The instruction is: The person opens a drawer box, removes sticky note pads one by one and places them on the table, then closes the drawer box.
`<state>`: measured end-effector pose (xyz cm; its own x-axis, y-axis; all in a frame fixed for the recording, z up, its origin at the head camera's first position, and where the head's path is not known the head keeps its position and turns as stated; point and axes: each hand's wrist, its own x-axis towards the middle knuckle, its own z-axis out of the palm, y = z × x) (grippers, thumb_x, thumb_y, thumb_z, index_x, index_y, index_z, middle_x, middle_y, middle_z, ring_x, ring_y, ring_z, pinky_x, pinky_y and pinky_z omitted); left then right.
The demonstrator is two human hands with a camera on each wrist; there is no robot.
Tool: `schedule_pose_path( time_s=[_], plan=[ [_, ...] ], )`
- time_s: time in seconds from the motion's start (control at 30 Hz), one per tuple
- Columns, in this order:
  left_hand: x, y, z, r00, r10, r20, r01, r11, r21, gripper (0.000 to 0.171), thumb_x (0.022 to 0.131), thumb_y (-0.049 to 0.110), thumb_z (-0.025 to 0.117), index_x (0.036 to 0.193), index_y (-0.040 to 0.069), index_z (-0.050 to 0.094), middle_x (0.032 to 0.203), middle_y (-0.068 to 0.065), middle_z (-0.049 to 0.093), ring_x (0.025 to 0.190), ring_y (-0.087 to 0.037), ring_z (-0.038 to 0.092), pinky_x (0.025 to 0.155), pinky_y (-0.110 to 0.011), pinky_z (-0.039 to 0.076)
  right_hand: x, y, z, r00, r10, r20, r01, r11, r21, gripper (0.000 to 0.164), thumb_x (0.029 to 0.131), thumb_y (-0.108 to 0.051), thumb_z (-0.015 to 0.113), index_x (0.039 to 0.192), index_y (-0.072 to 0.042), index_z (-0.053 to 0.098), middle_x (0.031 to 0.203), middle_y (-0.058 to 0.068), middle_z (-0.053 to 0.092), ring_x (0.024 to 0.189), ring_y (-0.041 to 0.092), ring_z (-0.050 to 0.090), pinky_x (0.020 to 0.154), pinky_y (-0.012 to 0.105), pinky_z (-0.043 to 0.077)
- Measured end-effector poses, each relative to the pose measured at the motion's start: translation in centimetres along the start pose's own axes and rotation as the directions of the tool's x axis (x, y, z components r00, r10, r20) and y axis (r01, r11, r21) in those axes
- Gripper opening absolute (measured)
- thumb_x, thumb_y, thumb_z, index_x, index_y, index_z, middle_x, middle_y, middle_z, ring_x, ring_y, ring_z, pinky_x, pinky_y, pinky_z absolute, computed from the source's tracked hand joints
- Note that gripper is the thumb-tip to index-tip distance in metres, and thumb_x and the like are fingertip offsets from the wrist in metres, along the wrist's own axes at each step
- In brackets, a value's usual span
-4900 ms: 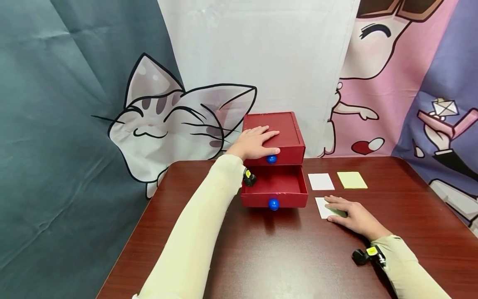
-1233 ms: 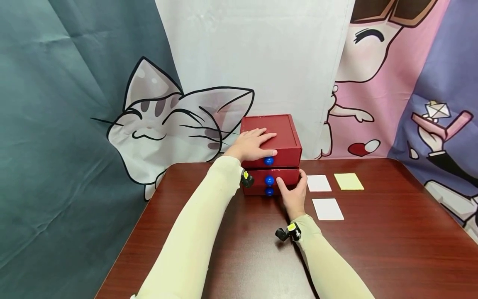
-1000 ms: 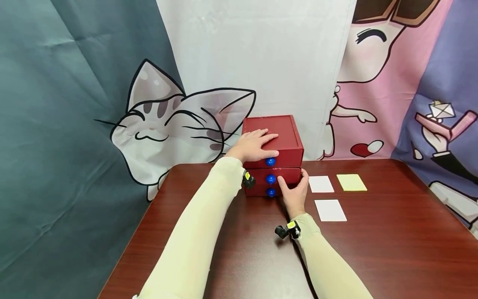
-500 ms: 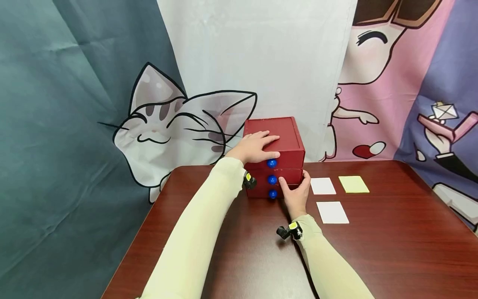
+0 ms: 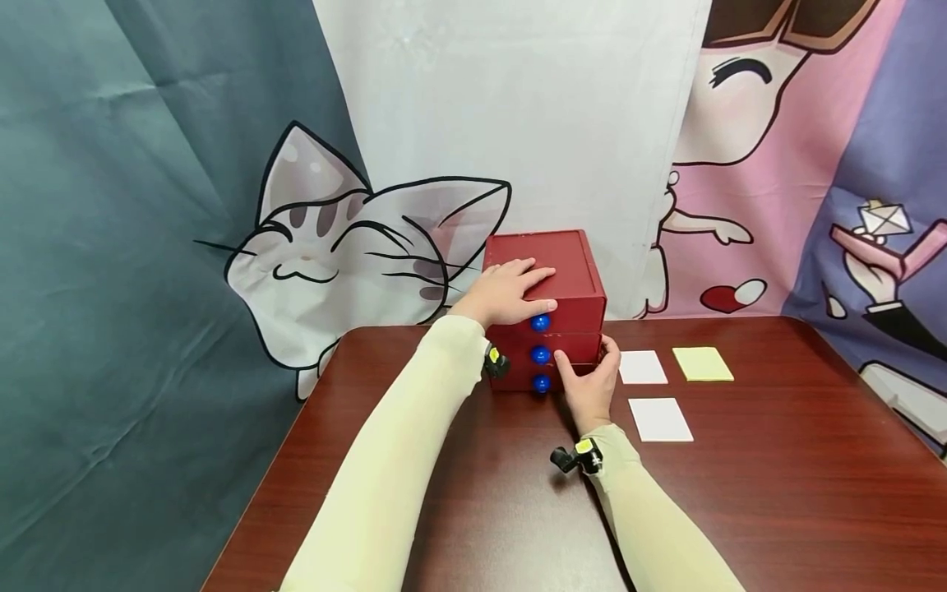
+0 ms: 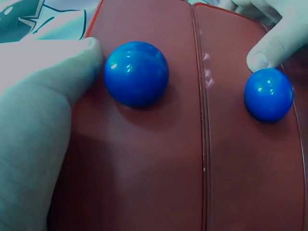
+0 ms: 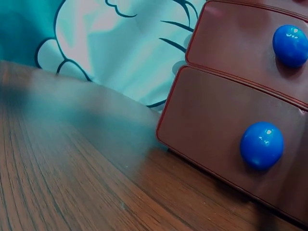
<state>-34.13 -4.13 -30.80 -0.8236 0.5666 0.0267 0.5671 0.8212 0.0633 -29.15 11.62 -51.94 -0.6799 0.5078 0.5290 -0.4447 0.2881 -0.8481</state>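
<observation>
A red box with three drawers (image 5: 565,259), each with a blue knob (image 5: 542,354), stands at the back of the table. Its drawer fronts sit one above another, with thin seams between them. My left hand (image 5: 503,296) lies on the box top, fingers spread and straight, thumb at the front edge by the top knob (image 6: 136,74). At the box's right front corner, my right hand (image 5: 592,386) grips: thumb on the middle drawer's front, fingers bent round the side. In the left wrist view, the right thumb (image 6: 269,50) touches close by the middle knob (image 6: 268,95).
Two white paper squares (image 5: 661,420) and a yellow one (image 5: 703,363) lie right of the box on the brown table (image 5: 503,510). A cartoon-printed cloth (image 5: 577,115) hangs behind. A black cable (image 5: 608,526) runs beneath the right forearm.
A drawer standing far out earlier is pushed in, its front now level. My right hand moved from the front paper square, where green showed under it, to the box. The left hand stayed.
</observation>
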Motion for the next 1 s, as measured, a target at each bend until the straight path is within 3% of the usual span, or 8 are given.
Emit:
schedule_pose_path(
  time_s=[0.1, 0.23, 0.37, 0.5, 0.6, 0.73, 1.0],
  plan=[
    [0.1, 0.1, 0.2, 1.000, -0.005, 0.001, 0.005, 1.000, 0.010, 0.073, 0.097, 0.069, 0.043, 0.161, 0.035, 0.028, 0.167, -0.002, 0.023, 0.154, -0.025, 0.019, 0.124, -0.048, 0.012, 0.0, -0.1, -0.4, 0.987, -0.144, -0.066, 0.141, 0.989, -0.045, 0.067, 0.080, -0.020, 0.087, 0.127, 0.002, 0.044, 0.120, 0.022, 0.047, 0.107, 0.031, 0.052, 0.091, 0.032, 0.042],
    [0.1, 0.0, 0.2, 1.000, -0.012, -0.006, 0.012, 1.000, 0.007, 0.073, 0.097, 0.069, 0.042, 0.160, 0.035, 0.029, 0.167, -0.001, 0.023, 0.153, -0.025, 0.019, 0.124, -0.048, 0.012, -0.1, -0.2, -1.0, 0.955, -0.281, -0.091, 0.265, 0.952, -0.152, 0.049, 0.080, -0.012, 0.083, 0.112, 0.001, 0.048, 0.086, 0.016, 0.050, 0.077, 0.024, 0.049, 0.070, 0.031, 0.039],
    [0.1, -0.1, 0.3, 1.000, -0.011, -0.010, 0.011, 1.000, 0.003, 0.073, 0.097, 0.069, 0.042, 0.160, 0.035, 0.029, 0.167, -0.001, 0.023, 0.153, -0.025, 0.020, 0.124, -0.049, 0.012, -0.4, 0.2, -1.4, 0.941, -0.335, 0.058, 0.336, 0.893, -0.301, 0.030, 0.083, -0.013, 0.079, 0.101, -0.006, 0.057, 0.061, 0.002, 0.051, 0.052, 0.012, 0.045, 0.048, 0.033, 0.036],
    [0.0, 0.0, 0.3, 1.000, -0.007, -0.014, 0.007, 1.000, -0.001, 0.073, 0.097, 0.069, 0.043, 0.160, 0.034, 0.030, 0.167, -0.002, 0.024, 0.153, -0.025, 0.021, 0.124, -0.049, 0.013, -0.9, 0.2, -1.2, 0.874, -0.399, 0.277, 0.482, 0.782, -0.395, 0.016, 0.087, -0.018, 0.074, 0.097, -0.012, 0.063, 0.062, -0.001, 0.061, 0.044, 0.016, 0.051, 0.040, 0.035, 0.036],
    [-0.1, 0.1, 0.2, 1.000, -0.003, -0.019, 0.003, 1.000, -0.006, 0.073, 0.097, 0.069, 0.043, 0.160, 0.034, 0.030, 0.167, -0.002, 0.024, 0.153, -0.026, 0.021, 0.124, -0.050, 0.013, -1.3, -0.1, -0.8, 0.831, -0.374, 0.412, 0.538, 0.729, -0.423, 0.015, 0.091, -0.024, 0.070, 0.101, -0.015, 0.062, 0.058, -0.002, 0.060, 0.042, 0.018, 0.051, 0.038, 0.036, 0.037],
    [-0.1, 0.1, 0.0, 1.000, -0.004, -0.018, 0.004, 1.000, -0.010, 0.073, 0.097, 0.068, 0.044, 0.160, 0.034, 0.031, 0.167, -0.003, 0.025, 0.153, -0.026, 0.021, 0.124, -0.050, 0.013, -1.6, -0.2, -0.4, 0.805, -0.291, 0.517, 0.547, 0.700, -0.459, 0.030, 0.089, -0.036, 0.074, 0.104, -0.016, 0.057, 0.053, 0.000, 0.056, 0.042, 0.022, 0.053, 0.037, 0.037, 0.039],
    [0.0, 0.0, 0.1, 1.000, 0.011, -0.013, -0.011, 1.000, -0.020, 0.074, 0.096, 0.066, 0.048, 0.160, 0.033, 0.030, 0.167, -0.003, 0.024, 0.153, -0.026, 0.020, 0.124, -0.048, 0.013, -1.8, -0.4, -0.3, 0.810, -0.192, 0.554, 0.511, 0.693, -0.508, 0.046, 0.082, -0.040, 0.083, 0.107, -0.015, 0.054, 0.060, 0.003, 0.062, 0.048, 0.027, 0.060, 0.039, 0.040, 0.043]
  ],
)
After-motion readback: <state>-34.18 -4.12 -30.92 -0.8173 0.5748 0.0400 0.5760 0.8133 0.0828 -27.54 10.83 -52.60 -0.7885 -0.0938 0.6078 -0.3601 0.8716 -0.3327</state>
